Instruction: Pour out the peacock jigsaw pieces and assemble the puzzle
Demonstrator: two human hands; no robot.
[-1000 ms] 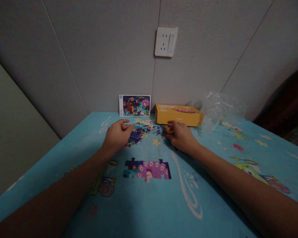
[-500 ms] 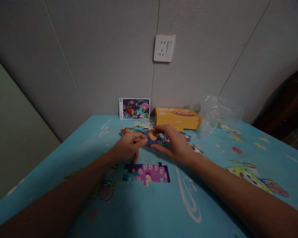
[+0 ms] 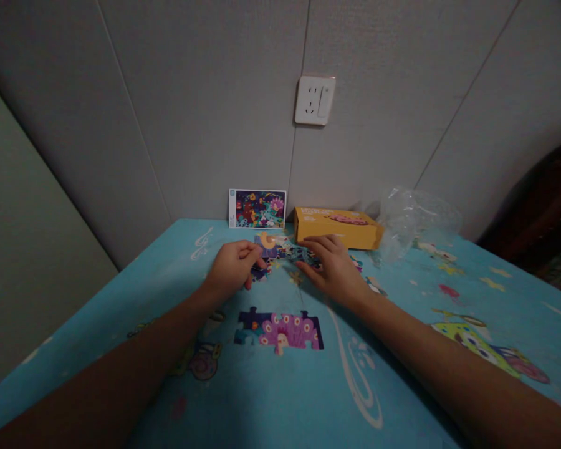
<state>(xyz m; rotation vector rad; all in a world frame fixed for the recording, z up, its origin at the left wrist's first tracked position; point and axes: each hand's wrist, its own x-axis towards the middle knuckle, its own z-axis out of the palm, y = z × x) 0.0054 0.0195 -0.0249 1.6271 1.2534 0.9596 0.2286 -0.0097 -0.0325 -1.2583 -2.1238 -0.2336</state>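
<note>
My left hand [image 3: 232, 265] is curled in a pinch on a purple puzzle piece with an orange patch [image 3: 267, 244] at the edge of a heap of loose puzzle pieces [image 3: 290, 252]. My right hand [image 3: 331, 268] lies over the right side of that heap, fingers stretched and resting on the pieces. A joined strip of purple and pink pieces [image 3: 280, 328] lies nearer to me on the blue table [image 3: 271, 399], apart from both hands.
A reference picture card [image 3: 257, 209] leans on the grey wall. A yellow box [image 3: 336, 227] stands behind the heap, with a crumpled clear plastic bag [image 3: 418, 218] to its right. A wall socket [image 3: 314, 100] is above. Dark furniture [image 3: 542, 218] is at far right.
My hands met over the heap half a second ago, then moved apart and back. My left hand now holds the purple and orange piece farther back; my right hand has flattened onto the heap.
</note>
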